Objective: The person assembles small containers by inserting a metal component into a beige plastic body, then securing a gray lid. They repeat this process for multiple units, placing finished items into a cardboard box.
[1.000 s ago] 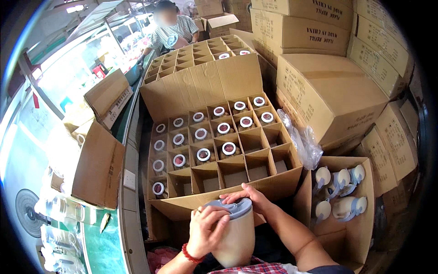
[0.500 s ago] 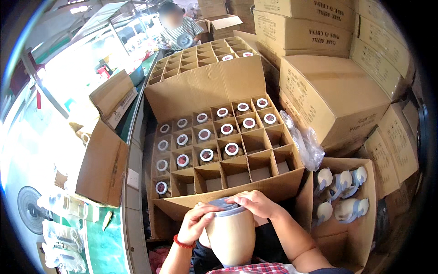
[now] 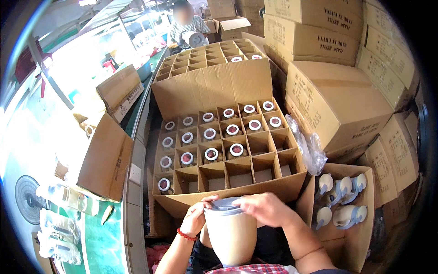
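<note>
At six o'clock, a cream, tapered, smooth flask [image 3: 231, 237] sits upright, probably stiff and slick, best cradled round its body. The left hand [image 3: 194, 220] curls onto its round grey-blue lid [image 3: 224, 204], holding the nine-o'clock edge; the blurred right hand [image 3: 268, 209] is at three o'clock, grip unclear. Twelve o'clock beyond: a divided brown cardboard carton [image 3: 178, 204].

Left hand [image 3: 194, 220] and right hand [image 3: 268, 210] were bare, forearms [image 3: 302, 242] too, with red beaded bracelet [image 3: 186, 235] at left wrist, red-and-white checked cloth [image 3: 255, 269] in front, dark legwear [image 3: 269, 242], dark right sleeve [image 3: 329, 271].
</note>
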The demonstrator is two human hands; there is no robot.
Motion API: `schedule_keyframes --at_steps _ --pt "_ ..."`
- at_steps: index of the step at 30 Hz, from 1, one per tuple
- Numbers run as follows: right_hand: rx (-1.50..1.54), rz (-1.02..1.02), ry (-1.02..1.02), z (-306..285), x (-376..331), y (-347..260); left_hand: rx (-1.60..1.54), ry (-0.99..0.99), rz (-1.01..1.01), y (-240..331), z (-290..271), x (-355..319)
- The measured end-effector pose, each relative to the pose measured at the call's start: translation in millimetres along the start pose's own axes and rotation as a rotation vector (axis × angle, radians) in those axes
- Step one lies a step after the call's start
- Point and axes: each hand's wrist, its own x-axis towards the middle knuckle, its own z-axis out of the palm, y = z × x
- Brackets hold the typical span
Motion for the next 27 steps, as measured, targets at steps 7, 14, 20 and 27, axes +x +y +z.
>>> schedule_keyframes --at_steps 7,14,20,27 --pt "1.307 0.388 -0.329 38 68 146 1.379 -0.171 0.568 61 148 20" --pt "0.368 0.295 -0.19 -5 3 40 0.442 -0.427 0.282 31 17 20" --pt "0.385 0.474 -0.073 -13 26 52 0.242 -0.239 0.09 24 18 20" --pt "1.201 0.569 -0.415 45 78 120 1.369 -0.292 0.569 52 127 19"
